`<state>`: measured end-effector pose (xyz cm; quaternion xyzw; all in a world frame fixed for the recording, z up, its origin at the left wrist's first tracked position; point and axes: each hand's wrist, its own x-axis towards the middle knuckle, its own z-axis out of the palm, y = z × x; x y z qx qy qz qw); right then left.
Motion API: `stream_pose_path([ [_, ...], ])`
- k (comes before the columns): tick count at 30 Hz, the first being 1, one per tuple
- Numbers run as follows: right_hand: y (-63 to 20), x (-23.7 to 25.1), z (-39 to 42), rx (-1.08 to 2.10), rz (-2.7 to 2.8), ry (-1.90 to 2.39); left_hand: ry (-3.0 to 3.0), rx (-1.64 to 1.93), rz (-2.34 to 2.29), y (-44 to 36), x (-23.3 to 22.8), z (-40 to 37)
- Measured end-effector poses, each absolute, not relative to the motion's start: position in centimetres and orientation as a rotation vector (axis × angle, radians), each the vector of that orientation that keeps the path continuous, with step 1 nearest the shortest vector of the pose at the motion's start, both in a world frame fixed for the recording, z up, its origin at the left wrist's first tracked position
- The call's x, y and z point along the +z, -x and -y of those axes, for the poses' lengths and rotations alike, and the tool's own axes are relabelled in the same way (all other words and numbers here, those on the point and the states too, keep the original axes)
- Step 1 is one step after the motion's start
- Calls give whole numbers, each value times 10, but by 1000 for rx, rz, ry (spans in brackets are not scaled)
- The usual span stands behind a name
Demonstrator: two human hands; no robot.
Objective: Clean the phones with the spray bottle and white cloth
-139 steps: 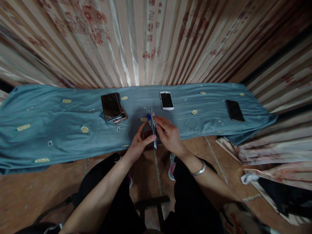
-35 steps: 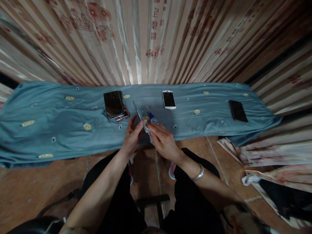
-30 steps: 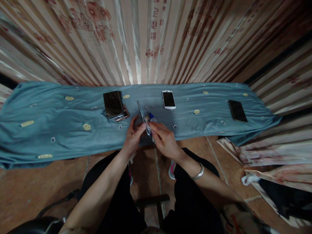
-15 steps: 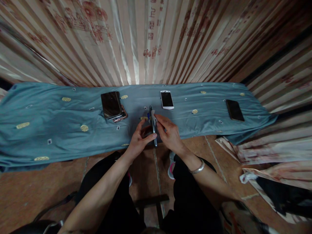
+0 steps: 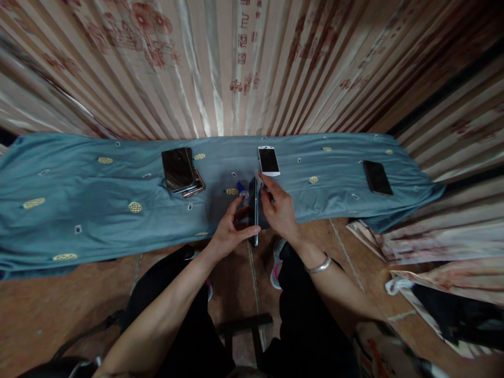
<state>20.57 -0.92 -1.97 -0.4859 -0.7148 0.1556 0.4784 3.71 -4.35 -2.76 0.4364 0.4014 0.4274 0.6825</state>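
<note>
A wrinkled teal cloth [image 5: 98, 181] printed with yellow ovals and small white rectangles is spread in a long strip. Left of its middle lies a stack of flat, rectangular, glossy black-topped devices [image 5: 177, 168]. A white-framed, black-screened phone [image 5: 269, 160] lies near the far edge; a slim, dark rectangular phone [image 5: 377, 177] rests toward the right end. Behind hangs a pleated beige curtain [image 5: 220, 68] with reddish-brown prints.

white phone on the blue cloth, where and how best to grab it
Probably by both long edges, near the middle, from above on the near right. The white phone lies flat, screen up, and those edges are closer together than its ends. The right hand is by its near end; the phone in the left hand is further left.
</note>
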Motion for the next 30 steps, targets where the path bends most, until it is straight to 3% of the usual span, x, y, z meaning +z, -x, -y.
stream_pose_path([
  [17,-207,-29,-1,624,1658,1294,-994,934,-833,-42,-25,41],
  [30,-195,-34,10,665,1714,1272,-909,1120,-827,-38,-30,30],
])
